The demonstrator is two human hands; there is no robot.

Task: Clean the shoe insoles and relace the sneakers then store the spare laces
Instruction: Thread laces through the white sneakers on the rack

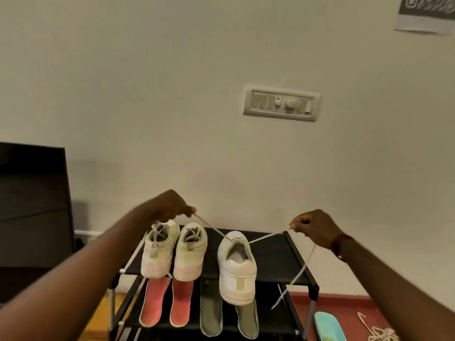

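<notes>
On the head view I see my left hand (170,205) and right hand (314,227) each pinching an end of the lace (214,230), pulled taut from the white sneaker (237,264) on the black rack's (275,254) top shelf, insoles (181,303) below.

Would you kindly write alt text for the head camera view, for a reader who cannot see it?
Two bare hands, left hand and right hand, each pull one end of a lace threaded through a white sneaker on a black shoe rack. Two more sneakers stand beside it; pink insoles and grey insoles lie on the shelf below.
</notes>
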